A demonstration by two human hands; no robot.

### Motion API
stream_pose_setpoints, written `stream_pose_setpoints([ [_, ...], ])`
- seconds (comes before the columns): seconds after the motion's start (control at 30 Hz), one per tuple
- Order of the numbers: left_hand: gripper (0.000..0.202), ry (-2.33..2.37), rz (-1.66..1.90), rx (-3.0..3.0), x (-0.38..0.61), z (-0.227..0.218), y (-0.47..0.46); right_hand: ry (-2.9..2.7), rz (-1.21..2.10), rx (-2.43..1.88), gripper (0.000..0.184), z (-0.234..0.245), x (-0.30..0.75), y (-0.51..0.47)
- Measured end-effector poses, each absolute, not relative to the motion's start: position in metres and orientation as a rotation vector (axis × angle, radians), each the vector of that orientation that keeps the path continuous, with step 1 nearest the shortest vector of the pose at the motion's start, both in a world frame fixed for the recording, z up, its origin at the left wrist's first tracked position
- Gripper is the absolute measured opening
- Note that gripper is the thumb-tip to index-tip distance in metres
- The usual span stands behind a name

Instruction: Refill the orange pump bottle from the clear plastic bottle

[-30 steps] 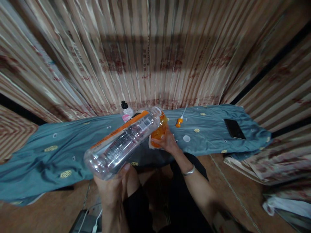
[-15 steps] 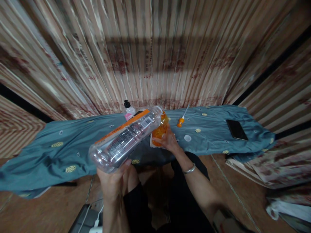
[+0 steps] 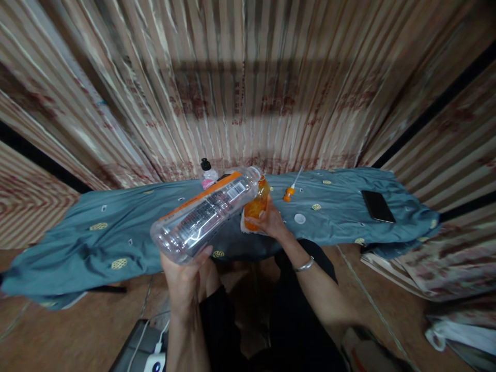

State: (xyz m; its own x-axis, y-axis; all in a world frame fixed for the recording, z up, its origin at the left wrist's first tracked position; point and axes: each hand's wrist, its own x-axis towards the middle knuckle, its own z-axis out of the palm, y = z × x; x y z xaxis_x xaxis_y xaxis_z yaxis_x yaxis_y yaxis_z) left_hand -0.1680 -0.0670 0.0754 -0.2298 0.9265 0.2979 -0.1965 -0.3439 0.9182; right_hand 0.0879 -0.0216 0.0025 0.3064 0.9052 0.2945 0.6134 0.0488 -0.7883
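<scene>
A large clear plastic bottle (image 3: pixel 209 214) with an orange-edged label lies tilted in my left hand (image 3: pixel 184 271), its fingers wrapped round the lower end. Its open neck meets the mouth of a smaller orange see-through bottle (image 3: pixel 256 209). Around that orange bottle my right hand (image 3: pixel 271 219) is closed, holding it nearly upright over a whitish cloth (image 3: pixel 244 227). Whether liquid runs between the two necks I cannot tell. Right of them, an orange pump head (image 3: pixel 289 194) with a thin tube lies on the blue-green cloth. A white round cap (image 3: pixel 299 218) lies nearer me.
The blue-green patterned cloth (image 3: pixel 155 217) covers a long narrow table. At the back stands a bottle with a black cap (image 3: pixel 206 170) and pink contents or label. A dark phone or tablet (image 3: pixel 377 206) lies on the right. Striped curtains (image 3: pixel 248 93) hang close behind.
The large bottle's base has risen slightly and shifted right with my left hand. Both necks stay together, and the camera view has shifted a little.
</scene>
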Motion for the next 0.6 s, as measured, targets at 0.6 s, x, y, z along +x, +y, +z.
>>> stream_pose_setpoints([
  [0.6, 0.080, 0.947, 1.753, 1.078, -0.1643, 0.0803, -0.0680, -1.426, 0.369, -1.617, 0.091, 0.0044, 0.0870, -0.0218],
])
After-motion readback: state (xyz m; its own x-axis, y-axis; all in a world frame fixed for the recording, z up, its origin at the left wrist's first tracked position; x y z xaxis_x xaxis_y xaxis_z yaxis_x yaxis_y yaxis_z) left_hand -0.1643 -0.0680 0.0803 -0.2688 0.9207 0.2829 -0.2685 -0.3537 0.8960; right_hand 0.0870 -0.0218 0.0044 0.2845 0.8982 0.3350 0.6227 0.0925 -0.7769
